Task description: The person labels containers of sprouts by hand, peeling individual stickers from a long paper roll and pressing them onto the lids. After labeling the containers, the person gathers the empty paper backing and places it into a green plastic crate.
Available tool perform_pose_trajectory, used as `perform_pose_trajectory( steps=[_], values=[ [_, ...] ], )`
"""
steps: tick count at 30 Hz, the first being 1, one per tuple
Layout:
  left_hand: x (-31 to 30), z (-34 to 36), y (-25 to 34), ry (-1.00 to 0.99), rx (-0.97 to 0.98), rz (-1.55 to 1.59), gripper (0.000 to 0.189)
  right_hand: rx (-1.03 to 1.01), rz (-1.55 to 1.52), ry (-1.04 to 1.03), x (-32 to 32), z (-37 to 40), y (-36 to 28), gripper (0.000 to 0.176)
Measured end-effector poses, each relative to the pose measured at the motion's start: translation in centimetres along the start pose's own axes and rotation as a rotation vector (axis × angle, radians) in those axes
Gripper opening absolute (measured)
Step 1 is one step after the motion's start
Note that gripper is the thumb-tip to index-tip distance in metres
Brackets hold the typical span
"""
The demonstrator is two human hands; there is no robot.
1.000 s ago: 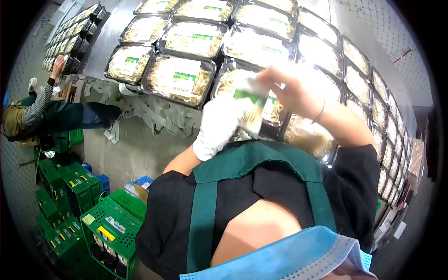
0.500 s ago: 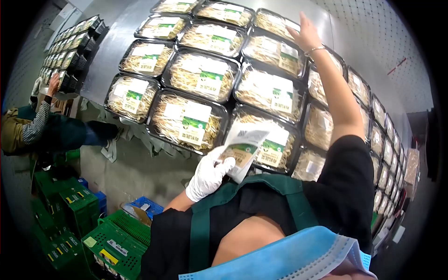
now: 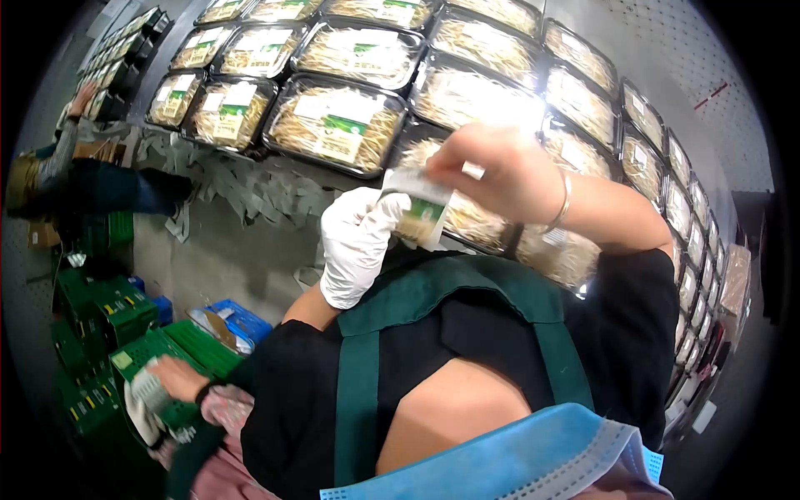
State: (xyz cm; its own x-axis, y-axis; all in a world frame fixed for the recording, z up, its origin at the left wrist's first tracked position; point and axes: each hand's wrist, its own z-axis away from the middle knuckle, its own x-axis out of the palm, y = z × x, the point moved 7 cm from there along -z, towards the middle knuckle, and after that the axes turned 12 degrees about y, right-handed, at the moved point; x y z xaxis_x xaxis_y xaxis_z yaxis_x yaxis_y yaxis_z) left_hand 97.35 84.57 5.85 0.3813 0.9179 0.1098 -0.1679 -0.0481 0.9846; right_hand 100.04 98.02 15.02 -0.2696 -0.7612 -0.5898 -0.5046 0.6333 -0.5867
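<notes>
In my left hand [image 3: 354,246], which wears a white glove, is a small stack of green and white printed labels [image 3: 427,218], pinched between thumb and fingers. My bare right hand [image 3: 504,171], with a bracelet at the wrist, is bent over the stack. Its closed fingertips are at the labels' top edge, slightly blurred. Under and beyond both hands lie rows of film-covered black trays of bean sprouts. One labelled tray [image 3: 340,125] sits just past my left hand. Another tray [image 3: 479,221] is partly hidden by my right hand and the labels.
More sprout trays [image 3: 642,162] run along the metal table to the right. At lower left, a co-worker's hand [image 3: 175,379] is over green crates [image 3: 125,312]. Another person [image 3: 92,183] stands at far left near stacked trays. A blue crate [image 3: 237,321] is on the floor.
My right hand has come back from over the far trays to the label stack. My left hand has moved up slightly. A co-worker has appeared at lower left. The view has shifted.
</notes>
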Motion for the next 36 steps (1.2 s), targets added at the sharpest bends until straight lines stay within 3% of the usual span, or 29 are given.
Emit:
perform_pose_trajectory(
  steps=[1,2,4,5,6,7,9,10,12,13,14,15,16,18,19,20,21,22,23,24,25,26,28,30,32,33,34,35,36],
  values=[
    [1.9,1.2,-0.4,-0.016,-0.044,0.151,0.012,0.021,0.080,0.073,-1.7,0.4,1.1,0.006],
    [3.1,2.3,-0.9,-0.081,-0.246,0.105,0.012,-0.042,0.257,0.065,-3.8,-0.3,2.4,0.014],
    [4.3,2.7,-2.6,-0.044,-0.203,0.133,0.014,0.091,0.463,0.163,-9.3,-3.3,6.6,0.010],
    [4.1,3.4,-3.3,0.019,-0.259,0.176,0.015,0.272,0.711,0.191,-12.9,-4.4,14.6,0.019],
    [3.9,3.8,-3.5,0.038,-0.248,0.170,0.015,0.348,0.789,0.206,-14.8,-6.9,11.9,0.020],
    [3.0,4.3,-3.9,0.125,-0.228,0.075,0.015,0.359,0.817,0.246,-16.5,-7.3,16.8,0.019],
    [1.5,4.7,-4.4,0.266,-0.194,-0.043,0.019,0.000,1.032,0.080,-16.8,-7.6,30.7,0.025],
    [0.7,5.1,-5.2,0.273,-0.245,0.035,0.018,0.059,1.065,0.064,-15.2,-7.0,30.6,0.031],
    [-0.6,5.4,-4.7,0.363,-0.129,0.066,0.018,0.082,1.180,0.060,-13.2,-5.0,33.8,0.045],
    [-1.7,5.7,-3.6,0.401,0.085,-0.219,0.020,0.267,1.229,0.002,-13.1,-4.8,35.3,0.052],
    [-3.9,6.2,-5.8,0.501,0.060,-0.159,0.023,0.455,1.272,-0.077,-13.3,-4.2,36.6,0.060],
    [-4.5,6.8,-4.3,0.568,0.149,-0.322,0.023,0.370,1.388,-0.009,-13.9,-4.2,36.4,0.063],
    [-4.6,7.9,-2.9,0.638,0.241,-0.486,0.025,0.407,1.450,-0.039,-14.0,-3.9,33.8,0.064],
    [-4.1,8.7,-1.0,0.822,0.426,-0.226,0.031,0.442,1.309,-0.148,-13.3,-2.9,35.8,0.066],
    [-4.4,9.1,-1.2,0.878,0.399,-0.238,0.031,0.365,1.339,-0.271,-13.1,-3.2,39.0,0.070],
    [-5.5,9.8,-2.1,0.967,0.351,0.068,0.031,0.362,1.492,-0.323,-12.2,-3.6,32.9,0.070],
    [-6.4,10.9,-3.5,1.043,0.300,0.374,0.031,0.226,1.343,-0.141,-10.9,-3.8,29.2,0.062],
    [-7.4,11.3,-4.9,1.091,0.279,0.694,0.031,-0.101,1.109,0.045,-9.4,-4.3,25.2,0.048],
    [-8.0,11.8,-5.7,1.137,0.282,0.464,0.031,-0.432,0.462,0.243,-7.1,-2.8,12.4,0.022],
    [-8.4,13.1,-7.0,1.157,0.266,0.233,0.031,0.060,0.138,-0.084,-4.7,-0.9,14.3,0.034],
    [-6.8,12.7,-6.5,1.059,0.169,0.773,0.030,0.103,0.298,-0.188,-2.0,2.4,5.9,0.025],
    [-5.6,13.0,-5.4,0.927,0.272,0.834,0.030,-0.129,-0.124,-0.323,0.9,6.0,-0.3,0.027],
    [-4.7,14.6,-5.6,0.780,0.320,0.760,0.031,-0.120,0.262,-0.581,5.9,12.4,-8.3,0.051],
    [-5.2,16.0,-7.0,0.679,0.330,0.840,0.032,-0.284,0.340,-0.386,11.0,17.4,-9.5,0.061],
    [-5.0,18.4,-7.4,0.577,0.329,0.921,0.033,-0.311,0.457,-0.184,14.1,19.8,-8.9,0.065],
    [-5.0,20.2,-7.0,0.579,0.305,0.826,0.034,-0.249,0.294,-0.098,15.6,20.7,-7.8,0.067],
    [-5.3,21.8,-6.5,0.584,0.285,0.734,0.035,-0.116,0.053,-0.047,16.5,21.8,-7.2,0.050],
    [-6.0,23.3,-6.4,0.556,0.241,0.938,0.036,0.040,-0.002,-0.113,16.9,22.7,-7.3,0.032],
    [-6.7,24.8,-7.0,0.560,0.235,0.950,0.036,0.193,-0.060,-0.186,17.4,23.7,-7.4,0.021]
  ],
)
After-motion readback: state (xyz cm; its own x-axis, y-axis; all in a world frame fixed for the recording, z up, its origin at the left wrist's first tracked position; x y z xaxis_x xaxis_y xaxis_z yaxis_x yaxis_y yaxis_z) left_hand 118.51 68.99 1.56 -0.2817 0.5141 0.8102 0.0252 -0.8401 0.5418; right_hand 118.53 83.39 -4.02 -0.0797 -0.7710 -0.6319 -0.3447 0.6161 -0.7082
